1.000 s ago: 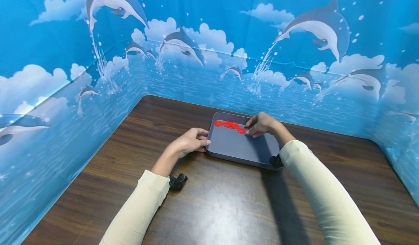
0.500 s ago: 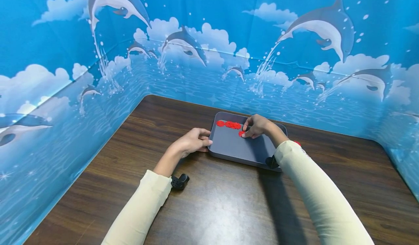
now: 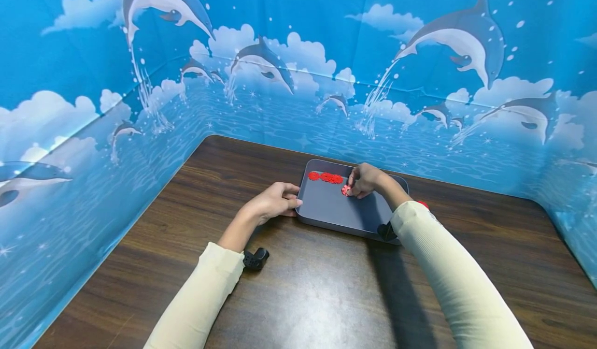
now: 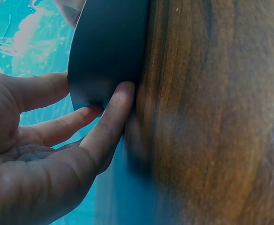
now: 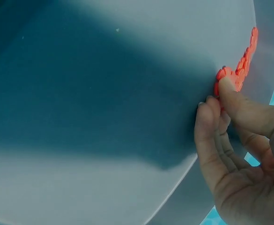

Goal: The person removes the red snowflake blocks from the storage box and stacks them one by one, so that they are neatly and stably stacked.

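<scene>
A grey rectangular tray (image 3: 326,209) lies near the back of the wooden table. My left hand (image 3: 275,201) rests its fingertips against the tray's left outer wall, with extended fingers in the left wrist view. Over the tray, my right hand (image 3: 367,179) pinches a red notched plastic disc (image 3: 345,190) between thumb and fingers. Several similar red discs (image 3: 331,178) form an overlapping row along the tray's back. Another red disc (image 3: 314,175) lies at the row's left end. The right wrist view shows the thumb (image 5: 242,104) on the pinched disc, partly covering it.
A small red thing (image 3: 423,204) peeks out beyond my right sleeve, mostly hidden. The brown table (image 3: 261,307) meets a blue dolphin-print backdrop (image 3: 298,116) at the back and sides. Black wrist devices (image 3: 256,259) sit below both hands.
The right hand has moved slightly left and forward, taking hold of the red disc, which is now turned and catches light. The left hand stays at the tray.
</scene>
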Available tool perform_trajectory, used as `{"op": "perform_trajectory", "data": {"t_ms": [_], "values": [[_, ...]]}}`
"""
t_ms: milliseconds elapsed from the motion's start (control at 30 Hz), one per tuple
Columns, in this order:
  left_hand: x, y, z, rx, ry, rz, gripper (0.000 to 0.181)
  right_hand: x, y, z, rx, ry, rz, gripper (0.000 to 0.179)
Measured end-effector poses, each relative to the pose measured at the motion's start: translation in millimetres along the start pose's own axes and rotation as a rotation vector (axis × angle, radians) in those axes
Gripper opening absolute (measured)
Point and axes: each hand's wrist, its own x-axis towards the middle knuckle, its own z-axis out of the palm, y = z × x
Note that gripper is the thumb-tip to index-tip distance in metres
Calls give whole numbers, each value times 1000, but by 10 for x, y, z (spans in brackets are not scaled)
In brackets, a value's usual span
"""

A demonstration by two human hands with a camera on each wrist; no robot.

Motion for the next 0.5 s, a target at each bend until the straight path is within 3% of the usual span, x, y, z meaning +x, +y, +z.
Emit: {"op": "perform_trajectory", "data": {"t_ms": [500], "values": [[27,-30,-11,4,-4,2,55,-91,90,-97,131,32,-24,10]]}}
